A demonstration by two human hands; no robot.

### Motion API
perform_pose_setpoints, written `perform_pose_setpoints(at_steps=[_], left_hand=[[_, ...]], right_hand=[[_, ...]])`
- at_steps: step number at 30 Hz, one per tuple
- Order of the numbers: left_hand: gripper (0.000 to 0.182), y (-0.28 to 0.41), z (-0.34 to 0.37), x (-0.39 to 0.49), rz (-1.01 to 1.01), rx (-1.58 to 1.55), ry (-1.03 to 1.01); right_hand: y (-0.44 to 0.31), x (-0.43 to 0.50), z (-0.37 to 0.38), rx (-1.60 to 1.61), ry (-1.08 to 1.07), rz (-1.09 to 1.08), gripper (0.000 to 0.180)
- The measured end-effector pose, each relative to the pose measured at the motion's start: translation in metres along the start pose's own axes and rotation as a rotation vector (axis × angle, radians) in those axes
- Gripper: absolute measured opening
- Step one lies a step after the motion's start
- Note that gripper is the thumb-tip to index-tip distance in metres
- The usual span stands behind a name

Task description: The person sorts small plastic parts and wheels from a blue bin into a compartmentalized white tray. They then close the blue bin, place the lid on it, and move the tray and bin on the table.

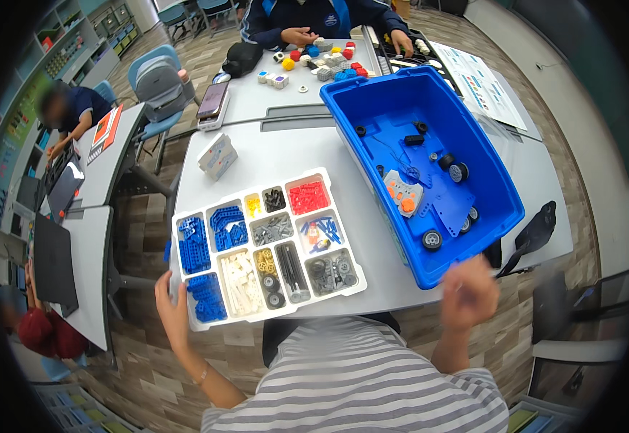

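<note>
A white sorting tray of building-brick parts lies on the table before me. Its compartments hold blue beams, white pieces, red pieces, black axles, grey gears and small wheels. At the tray's near left corner is my left hand, thumb and forefinger apart. My right hand, blurred and partly curled, is by the near rim of a deep blue tub. Inside the tub are a grey remote control with orange buttons, blue plates and several wheels.
A small white box stands behind the tray, and a phone lies farther back. Across the table, a person's hands are near loose coloured bricks. A printed sheet lies beyond the tub; a black item is right.
</note>
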State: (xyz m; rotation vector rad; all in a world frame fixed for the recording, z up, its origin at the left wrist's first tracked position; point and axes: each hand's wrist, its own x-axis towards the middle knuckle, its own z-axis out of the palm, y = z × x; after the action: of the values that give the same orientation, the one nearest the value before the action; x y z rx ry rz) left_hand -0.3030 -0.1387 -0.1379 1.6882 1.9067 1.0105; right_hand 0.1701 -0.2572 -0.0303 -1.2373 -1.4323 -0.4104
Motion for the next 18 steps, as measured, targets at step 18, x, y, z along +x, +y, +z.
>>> perform_pose_setpoints(at_steps=[18], left_hand=[[0.032, 0.000, 0.027, 0.002, -0.167, -0.394, 0.037]], right_hand=[[0.114, 0.020, -0.003, -0.007, -0.628, 0.704, 0.018]])
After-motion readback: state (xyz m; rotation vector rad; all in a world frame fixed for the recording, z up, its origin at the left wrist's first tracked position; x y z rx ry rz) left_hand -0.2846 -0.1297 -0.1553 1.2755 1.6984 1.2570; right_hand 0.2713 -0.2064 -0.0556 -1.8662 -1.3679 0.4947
